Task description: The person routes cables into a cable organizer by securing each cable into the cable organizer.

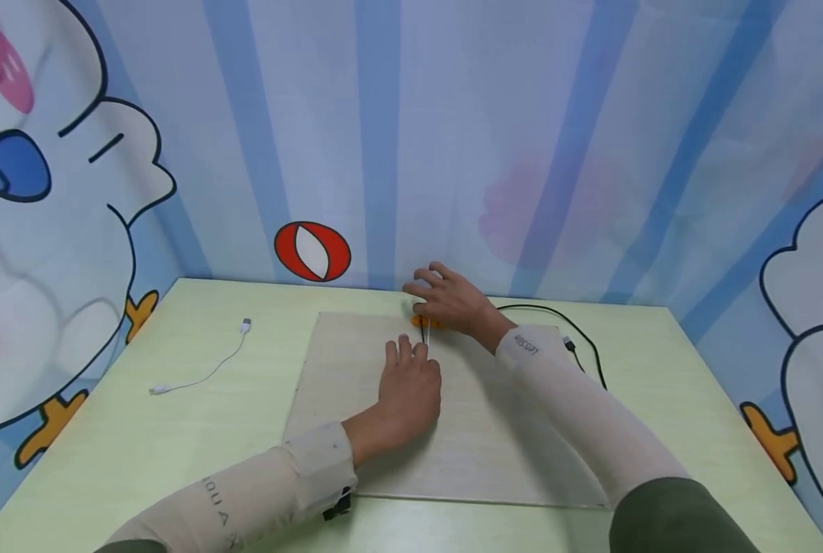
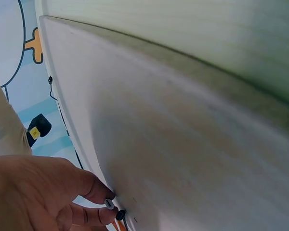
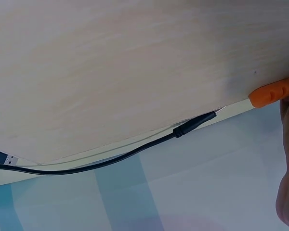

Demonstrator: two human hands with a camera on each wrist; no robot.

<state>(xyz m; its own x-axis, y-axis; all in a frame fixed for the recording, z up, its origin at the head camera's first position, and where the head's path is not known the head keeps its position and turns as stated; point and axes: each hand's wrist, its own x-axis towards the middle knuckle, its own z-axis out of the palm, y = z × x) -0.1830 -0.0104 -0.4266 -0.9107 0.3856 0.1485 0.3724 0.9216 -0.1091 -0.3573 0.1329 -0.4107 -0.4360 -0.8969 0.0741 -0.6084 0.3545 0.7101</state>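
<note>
Near the back edge of a pale wooden board (image 1: 508, 461), my right hand (image 1: 453, 303) holds an orange ridged piece (image 3: 275, 92) that looks like a cable holder. Where thumb and fingers meet it is partly hidden. My left hand (image 1: 411, 384) is closer to me over the board, its thumb and finger pinching a slim piece with a grey tip (image 2: 109, 204). Beside that is a black tip (image 2: 120, 215). A white strand (image 1: 428, 335) and a black one run from the left hand up to the orange piece.
Behind the board, a black cable (image 1: 556, 311) curves to the right; its thick sleeved end (image 3: 195, 124) lies along the board's edge. A black USB plug (image 1: 569, 346) is at the board's right. On the table's left lies a white USB cable (image 1: 214, 372). A printed curtain (image 1: 439, 153) stands behind.
</note>
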